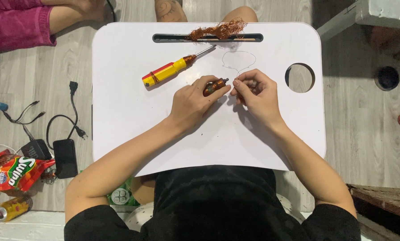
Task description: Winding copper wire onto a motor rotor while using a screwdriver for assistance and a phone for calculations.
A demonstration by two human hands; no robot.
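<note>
Near the middle of the white surface (119, 116), the left hand (192, 101) was closed around a small copper-wound coil (215, 85), probably light and firm. The right hand (257, 94) pinched a hair-thin wire (238, 62) looping toward the far edge; it looked flimsy and easily snapped, best held close to the coil.

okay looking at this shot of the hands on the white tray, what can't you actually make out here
All in the head view:
- Copper-wound coil: mostly hidden by the left hand fingers.
- Thin wire loop: its ends vanish inside the right hand.
- Copper wire tangle: strands too fine to separate.
- Another person's legs: cut by the top edge.
</note>
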